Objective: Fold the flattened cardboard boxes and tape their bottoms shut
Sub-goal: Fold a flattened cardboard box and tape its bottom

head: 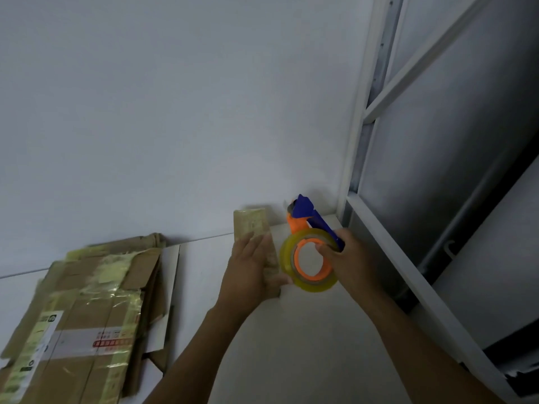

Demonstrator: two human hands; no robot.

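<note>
A small, narrow cardboard box [252, 223] covered in yellowish tape stands on the white table [291, 345] near the wall. My left hand [248, 272] lies flat against it with straight fingers, the thumb spread toward the near end. My right hand [350, 263] grips the handle of a blue and orange tape dispenser [303, 217]. Its roll of clear yellowish tape [287, 269] sits right beside the box, touching or almost touching its right side. A stack of flattened cardboard boxes [87, 310] with old tape and labels lies on the table at the left.
A white wall [175, 112] closes off the back of the table. On the right stands a white metal shelf frame [408, 272] with grey panels, its slanted rail close to my right forearm. Bare table surface stretches between the stack and my arms.
</note>
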